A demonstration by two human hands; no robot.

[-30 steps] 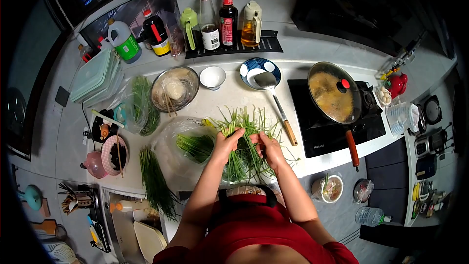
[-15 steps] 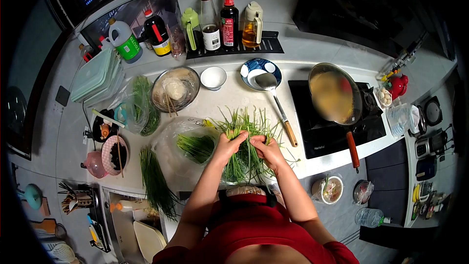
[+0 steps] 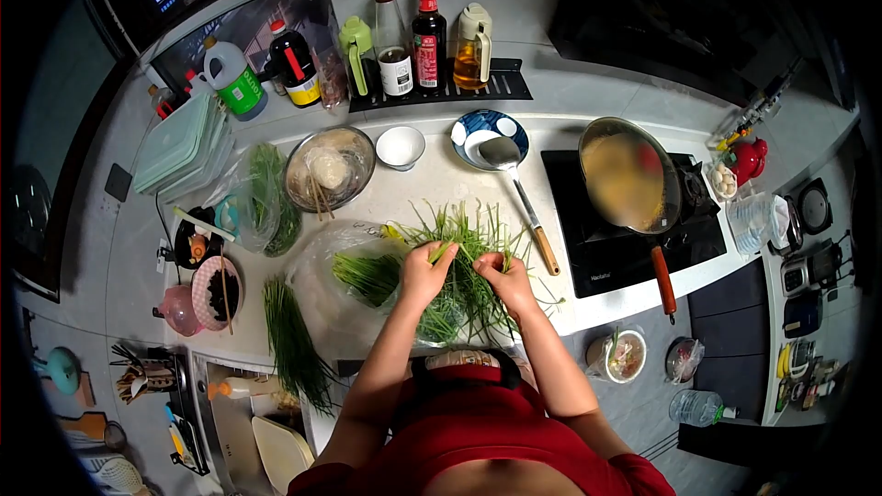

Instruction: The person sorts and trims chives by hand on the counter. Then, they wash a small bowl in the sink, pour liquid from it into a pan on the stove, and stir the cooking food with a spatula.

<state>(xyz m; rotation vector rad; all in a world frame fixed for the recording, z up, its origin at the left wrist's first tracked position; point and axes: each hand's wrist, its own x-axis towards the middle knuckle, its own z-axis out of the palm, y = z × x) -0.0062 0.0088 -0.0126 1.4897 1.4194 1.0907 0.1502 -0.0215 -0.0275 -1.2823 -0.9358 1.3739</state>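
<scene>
Over a loose heap of garlic chives [image 3: 469, 308] at the counter's front edge, both my hands are closed in a pinch. My left hand [image 3: 425, 274] grips a few green stalks between thumb and forefinger. A short way to its right, my right hand [image 3: 507, 283] pinches thin chive strands, their ends partly hidden by the fingers. Left of the heap lies a clear plastic bag [image 3: 317, 262] with a chive bundle [image 3: 367, 277] in it. Farther left, a longer dark green bunch [image 3: 292, 340] hangs over the counter edge near the sink.
A pan [image 3: 627, 174] with yellowish contents sits on the black cooktop [image 3: 588, 262], its handle pointing toward me. A spatula [image 3: 528, 207] rests on a blue patterned bowl [image 3: 478, 118]. Behind stand a white bowl [image 3: 401, 147], a metal bowl with dough [image 3: 329, 167] and several bottles [image 3: 429, 46].
My hands have moved slightly apart, the left a little to the left and the right a little to the right. Fewer upright stalks show between them.
</scene>
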